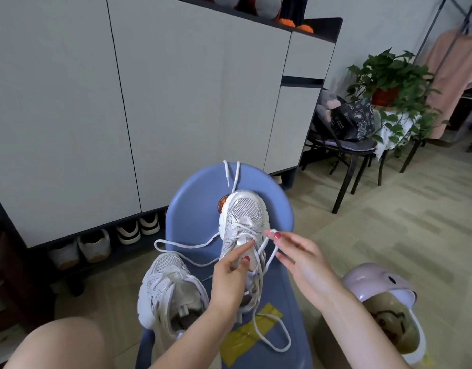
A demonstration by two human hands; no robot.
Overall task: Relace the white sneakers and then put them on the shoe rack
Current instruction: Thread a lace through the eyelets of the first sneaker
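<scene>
1. Blue stool [197,209]: the landmark for all positions below; both white sneakers rest on its seat; yellow tape [249,334] is stuck to its near part.
2. Sneaker being laced [244,230]: stands at the middle of the stool, toe pointing away from the person; lace [187,245] already crosses through the eyelets nearest the toe; upper eyelets appear unthreaded.
3. Left hand [229,278]: rests on the tongue at the sneaker's near side; forefinger extended along the tongue; whether it pinches the lace cannot be told.
4. Right hand [298,259]: just right of the sneaker over the stool; fingertips [273,233] pinch a strand of lace and hold it lifted.
5. Loose lace: one loop trails across the stool's left side, another lies over the tape; two ends reach the stool's far edge.
6. Second sneaker [168,286]: at the stool's near left edge, opening facing the person; no lace is visible in it, so it is judged still unlaced.
7. Shoe rack [104,249]: the open shelf under the cabinet [70,107], left of the stool, holding other shoes; neither sneaker is there.
8. Progress: judged early; one sneaker partly laced, one untouched, shelving not begun.
</scene>
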